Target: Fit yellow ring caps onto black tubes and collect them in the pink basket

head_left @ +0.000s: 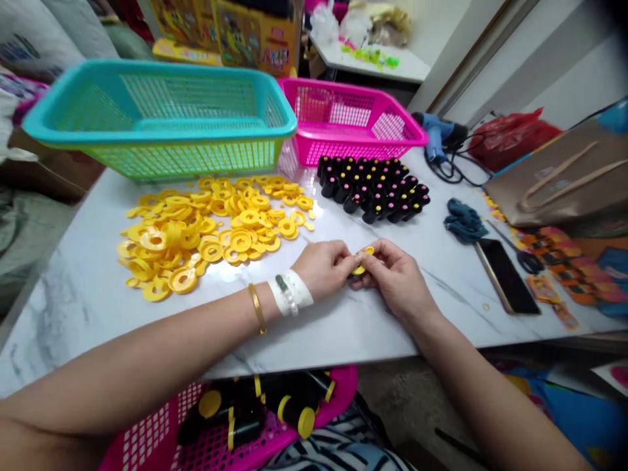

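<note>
Glossy plastic yellow rings [203, 226], smooth marble-look tabletop [314, 340], matt dark cloth [464, 221].

On the marbled white tabletop [314, 340], round yellow plastic rings [206, 227] lay before a rectangular turquoise plastic basket [161, 135] and left of black plastic cylinders [380, 188], which stood before a rectangular pink plastic basket [363, 141], with a rectangular black phone [507, 275] to their right.

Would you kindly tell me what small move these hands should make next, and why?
Probably press the yellow piece gently onto what looks like a dark part beneath it: the left hand and right hand both pinch there, and black tubes in the lower pink basket have yellow ends.
</note>
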`<control>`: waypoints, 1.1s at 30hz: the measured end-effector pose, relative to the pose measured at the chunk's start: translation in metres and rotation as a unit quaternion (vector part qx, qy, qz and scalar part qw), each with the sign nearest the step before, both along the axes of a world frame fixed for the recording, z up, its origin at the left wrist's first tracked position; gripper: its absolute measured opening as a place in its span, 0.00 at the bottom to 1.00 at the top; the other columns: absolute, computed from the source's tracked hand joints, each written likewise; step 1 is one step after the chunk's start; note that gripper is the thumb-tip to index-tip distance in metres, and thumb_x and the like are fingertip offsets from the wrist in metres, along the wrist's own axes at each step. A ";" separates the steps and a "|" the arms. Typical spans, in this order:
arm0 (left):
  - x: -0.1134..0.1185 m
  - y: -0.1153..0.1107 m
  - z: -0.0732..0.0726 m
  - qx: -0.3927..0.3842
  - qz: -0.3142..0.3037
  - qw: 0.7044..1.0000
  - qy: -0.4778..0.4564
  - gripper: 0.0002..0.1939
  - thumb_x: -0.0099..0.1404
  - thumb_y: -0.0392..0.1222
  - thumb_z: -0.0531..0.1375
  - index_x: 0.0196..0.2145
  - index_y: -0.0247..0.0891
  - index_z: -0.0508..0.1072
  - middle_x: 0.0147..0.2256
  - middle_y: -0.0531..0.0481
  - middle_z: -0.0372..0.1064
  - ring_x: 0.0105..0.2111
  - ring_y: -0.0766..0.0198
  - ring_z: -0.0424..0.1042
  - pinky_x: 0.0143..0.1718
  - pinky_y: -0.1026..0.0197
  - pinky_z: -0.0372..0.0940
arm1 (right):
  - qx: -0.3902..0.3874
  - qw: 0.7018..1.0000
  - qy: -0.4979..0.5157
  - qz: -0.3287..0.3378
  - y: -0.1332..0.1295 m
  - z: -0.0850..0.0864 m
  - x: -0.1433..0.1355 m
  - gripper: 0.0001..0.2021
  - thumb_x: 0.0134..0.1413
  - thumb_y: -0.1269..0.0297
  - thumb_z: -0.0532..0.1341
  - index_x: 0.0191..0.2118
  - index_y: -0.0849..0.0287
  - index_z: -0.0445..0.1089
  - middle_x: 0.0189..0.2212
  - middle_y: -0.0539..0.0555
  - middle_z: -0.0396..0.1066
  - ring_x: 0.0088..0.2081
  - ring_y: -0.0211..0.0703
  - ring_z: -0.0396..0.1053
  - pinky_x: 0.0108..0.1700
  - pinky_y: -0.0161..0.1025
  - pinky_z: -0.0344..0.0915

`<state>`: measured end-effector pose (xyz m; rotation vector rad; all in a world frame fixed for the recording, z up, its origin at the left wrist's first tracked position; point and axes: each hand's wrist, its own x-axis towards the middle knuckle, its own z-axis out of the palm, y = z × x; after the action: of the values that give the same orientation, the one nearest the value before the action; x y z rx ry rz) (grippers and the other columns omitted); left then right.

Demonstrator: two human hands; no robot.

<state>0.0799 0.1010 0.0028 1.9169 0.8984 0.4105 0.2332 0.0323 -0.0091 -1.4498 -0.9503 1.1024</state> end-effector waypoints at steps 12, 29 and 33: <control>-0.006 -0.005 -0.011 0.180 -0.054 0.981 0.037 0.11 0.63 0.45 0.58 0.40 0.41 0.77 0.30 0.50 0.72 0.29 0.63 0.69 0.31 0.63 0.58 | -0.129 0.975 0.036 0.179 0.018 0.020 0.029 0.16 0.44 0.55 0.71 0.32 0.62 0.71 0.23 0.49 0.70 0.21 0.33 0.66 0.23 0.32 0.68; -0.083 -0.072 0.029 0.139 -0.330 0.886 0.293 0.08 0.55 0.34 0.57 0.34 0.39 0.66 0.27 0.49 0.74 0.21 0.57 0.72 0.19 0.62 0.55 | 0.015 0.946 -0.236 0.222 -0.036 0.036 -0.015 0.11 0.61 0.58 0.59 0.32 0.59 0.70 0.22 0.47 0.66 0.24 0.36 0.64 0.27 0.32 0.58; -0.084 -0.066 0.046 0.106 -0.309 0.900 0.289 0.14 0.58 0.49 0.62 0.38 0.40 0.69 0.26 0.49 0.73 0.21 0.58 0.72 0.18 0.63 0.53 | 0.112 0.875 -0.465 0.074 0.016 0.033 0.012 0.09 0.60 0.61 0.59 0.33 0.59 0.72 0.21 0.48 0.68 0.24 0.37 0.65 0.30 0.35 0.58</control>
<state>-0.0040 0.0348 0.0492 2.4477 0.5539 -0.4887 0.2450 0.0481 0.0234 -1.7361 -1.8105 0.3038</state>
